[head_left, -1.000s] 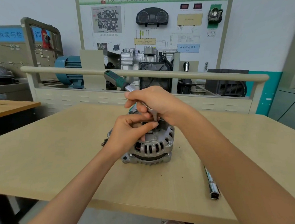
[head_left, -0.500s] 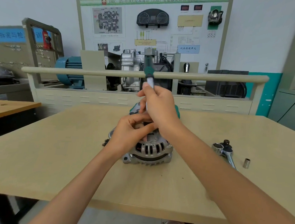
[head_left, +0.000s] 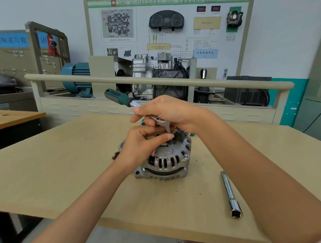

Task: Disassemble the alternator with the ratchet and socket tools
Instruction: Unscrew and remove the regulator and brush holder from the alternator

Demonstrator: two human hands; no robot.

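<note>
- Workshop classroom: pale wall with a transmission training board behind, rail in front of it.
- Tan wooden table (head_left: 65,172) carries everything; cast-aluminium alternator with slotted vents (head_left: 165,162) stands mid-table, shaft end up.
- Right hand (head_left: 167,112) comes in from the right edge, fingers curled round the steel shank of the green-and-black-handled ratchet (head_left: 120,97), close to its head.
- Left hand (head_left: 146,142) reaches from the near edge, fingers bent, pinching at the socket or nut on top of the alternator; the exact contact is hidden.
- Key relation: ratchet's long axis runs up and left, toward the far-left corner, from a head directly over the alternator's top centre. Judgement: next swing pivots about that vertical axis; the right hand drives, the left steadies.
- Chrome extension bar (head_left: 230,194) lies loose toward the near right edge, square drive end nearest, well apart from the alternator.
</note>
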